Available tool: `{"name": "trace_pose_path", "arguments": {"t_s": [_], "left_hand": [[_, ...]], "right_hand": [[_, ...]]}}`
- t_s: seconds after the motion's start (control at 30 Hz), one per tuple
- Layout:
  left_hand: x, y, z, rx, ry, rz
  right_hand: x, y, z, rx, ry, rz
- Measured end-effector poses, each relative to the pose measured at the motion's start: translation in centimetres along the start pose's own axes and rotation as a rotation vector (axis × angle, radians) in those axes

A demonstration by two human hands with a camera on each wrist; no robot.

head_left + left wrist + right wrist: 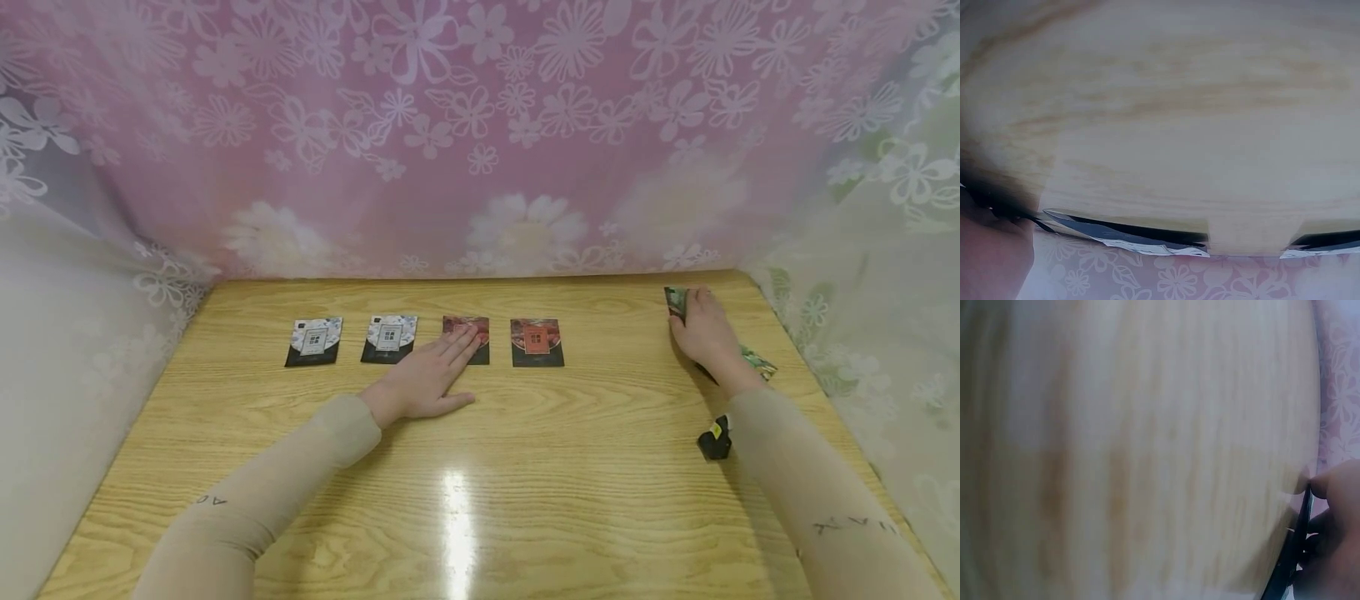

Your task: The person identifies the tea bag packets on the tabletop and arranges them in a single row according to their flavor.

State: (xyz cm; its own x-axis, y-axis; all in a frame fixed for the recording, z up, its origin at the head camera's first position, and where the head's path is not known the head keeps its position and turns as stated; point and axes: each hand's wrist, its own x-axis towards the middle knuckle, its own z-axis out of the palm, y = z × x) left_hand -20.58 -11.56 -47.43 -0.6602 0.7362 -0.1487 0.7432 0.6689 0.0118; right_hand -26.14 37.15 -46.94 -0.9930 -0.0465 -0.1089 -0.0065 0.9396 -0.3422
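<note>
My left hand (431, 375) lies with straight fingers over a red-and-black sachet (480, 354), hiding part of it. To its right lies a second red-and-black sachet (537, 342), and on the left are two white-and-black sachets (313, 342) (388, 337). At the table's far right my right hand (705, 333) pinches a green-and-black sachet (677, 302) between thumb and fingers. In the right wrist view this sachet (1286, 562) shows its dark edge, tilted up. Another green sachet (759, 363) lies partly hidden beneath the right wrist.
A small black object with a yellow label (715, 440) sits beside the right sleeve on the wooden table (570, 467). A pink flowered curtain (480, 150) hangs along the back edge, and pale flowered cloth (885, 292) borders both sides.
</note>
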Motion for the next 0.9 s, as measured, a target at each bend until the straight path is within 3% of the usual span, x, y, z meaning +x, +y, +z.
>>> {"name": "trace_pose_path", "arguments": {"t_s": [0.47,0.9], "left_hand": [[0.0,0.0,-0.1,0.003,-0.002,-0.006],[0.0,-0.2,0.0,0.012,-0.003,0.001]], "right_hand": [[0.3,-0.1,-0.3,-0.056,-0.075,-0.046],[-0.1,-3.4,0.6,-0.117,-0.108,-0.146]]}}
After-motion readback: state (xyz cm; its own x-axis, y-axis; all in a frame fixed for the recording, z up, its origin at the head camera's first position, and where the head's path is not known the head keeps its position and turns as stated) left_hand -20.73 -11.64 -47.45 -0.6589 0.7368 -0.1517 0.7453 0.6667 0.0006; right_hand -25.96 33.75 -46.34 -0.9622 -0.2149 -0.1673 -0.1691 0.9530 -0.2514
